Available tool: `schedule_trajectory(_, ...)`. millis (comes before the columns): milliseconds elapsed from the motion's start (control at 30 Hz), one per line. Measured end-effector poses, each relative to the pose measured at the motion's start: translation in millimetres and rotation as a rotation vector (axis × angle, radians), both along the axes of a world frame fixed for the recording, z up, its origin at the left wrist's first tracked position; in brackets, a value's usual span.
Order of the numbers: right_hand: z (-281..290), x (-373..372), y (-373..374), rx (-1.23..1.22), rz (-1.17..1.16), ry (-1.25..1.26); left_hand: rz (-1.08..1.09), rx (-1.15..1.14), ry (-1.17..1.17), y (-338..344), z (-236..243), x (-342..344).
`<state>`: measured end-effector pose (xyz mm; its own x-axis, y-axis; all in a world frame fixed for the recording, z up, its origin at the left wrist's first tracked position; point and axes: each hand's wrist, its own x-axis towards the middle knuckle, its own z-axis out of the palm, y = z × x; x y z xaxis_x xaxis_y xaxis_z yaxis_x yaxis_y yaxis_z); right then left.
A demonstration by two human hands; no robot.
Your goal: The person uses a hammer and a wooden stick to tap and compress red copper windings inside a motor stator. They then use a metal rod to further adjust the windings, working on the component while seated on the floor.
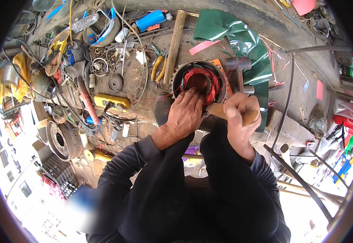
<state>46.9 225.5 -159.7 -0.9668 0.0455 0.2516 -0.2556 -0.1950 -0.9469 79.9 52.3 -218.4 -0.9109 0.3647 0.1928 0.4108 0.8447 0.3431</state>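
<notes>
Apparently seating red wire coils [213, 86] inside round dark-metal casing [177, 76] with open-fingered left hand [186, 111], gripping tan wooden-looking stick [216, 110] in right hand [241, 115]; next needing steadiness.

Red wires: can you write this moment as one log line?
left grip: at red wires; right grip: holding wooden piece; red wires: inside round housing; yellow-handled tool: lying left of housing

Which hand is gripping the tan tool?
The right hand, fist closed around the tan tool; the left hand reaches into the round housing.
</notes>
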Motion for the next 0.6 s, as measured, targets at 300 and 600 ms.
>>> schedule_trajectory(300, -1, -54, -48, 0.018, -0.076, -0.239, -0.053, 0.067, 0.035, -7, -8, -1)
schedule_trajectory(600, 0, -22, 0, -0.013, -0.170, 0.026, 0.000, 0.077, 0.021, -5, 5, 3)
